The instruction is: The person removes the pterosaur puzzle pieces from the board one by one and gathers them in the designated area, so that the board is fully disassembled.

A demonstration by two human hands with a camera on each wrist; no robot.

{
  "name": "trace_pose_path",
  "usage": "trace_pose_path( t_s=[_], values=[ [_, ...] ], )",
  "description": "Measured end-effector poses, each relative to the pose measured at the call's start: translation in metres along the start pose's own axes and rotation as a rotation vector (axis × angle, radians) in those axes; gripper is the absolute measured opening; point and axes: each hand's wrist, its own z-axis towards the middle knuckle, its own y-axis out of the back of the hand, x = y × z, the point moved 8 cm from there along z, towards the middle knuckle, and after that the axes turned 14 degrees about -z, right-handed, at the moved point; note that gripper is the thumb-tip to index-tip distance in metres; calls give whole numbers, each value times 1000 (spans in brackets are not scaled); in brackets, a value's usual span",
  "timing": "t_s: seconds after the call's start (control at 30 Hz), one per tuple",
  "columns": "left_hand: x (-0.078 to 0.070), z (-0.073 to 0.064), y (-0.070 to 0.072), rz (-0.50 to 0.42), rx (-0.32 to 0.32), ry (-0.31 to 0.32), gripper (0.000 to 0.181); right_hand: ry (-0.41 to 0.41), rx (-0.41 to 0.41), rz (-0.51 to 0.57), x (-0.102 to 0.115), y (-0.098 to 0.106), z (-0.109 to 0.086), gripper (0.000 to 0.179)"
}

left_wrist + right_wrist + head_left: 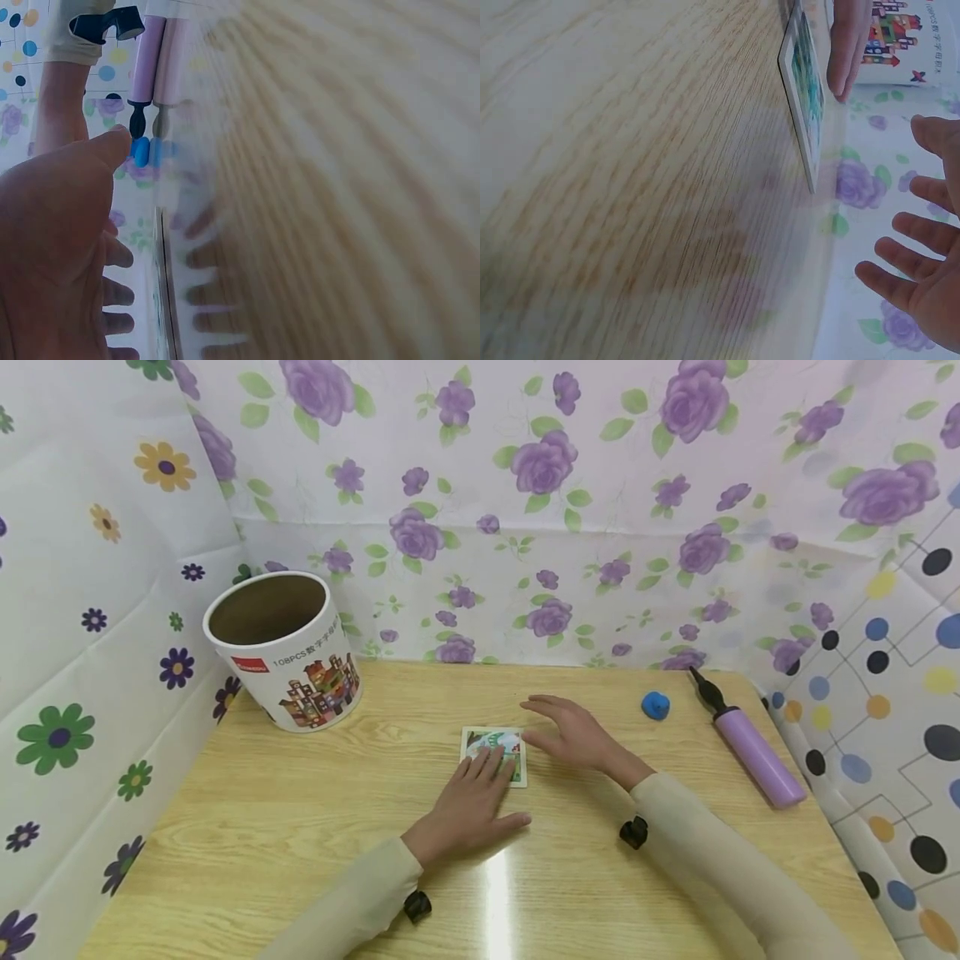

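A small square picture board (512, 741) with a white border and a colourful print lies flat on the table. My left hand (468, 802) covers its lower left part, fingers straight and thumb spread to the right. In the left wrist view, the fingers of the left hand (52, 247) are close over the thin edge of the board (163, 285). Just right of the board, my right hand (573, 735) is held above the table with its fingers spread and holds nothing. The right wrist view shows the board (806, 97) beside the apart fingers of the right hand (930, 247).
On the back left of the wooden table (315, 802) stands a large white printed bucket (315, 677). A small blue object (656, 705) sits at the back right, near a purple hand pump (757, 756) with a black nozzle. Flowered cloth (547, 568) hangs behind the table.
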Motion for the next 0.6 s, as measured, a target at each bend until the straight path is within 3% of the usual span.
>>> trace_pose_path(
  t_s=[0.1,0.37,0.6],
  values=[
    [-1,5,-2,17,6,6,90,3,20,42,0,-4,5,61],
    [0,12,-6,-45,45,49,93,13,53,71,6,-12,19,58],
    [2,14,-9,-3,73,78,95,22,61,91,11,-18,31,52]
  ],
)
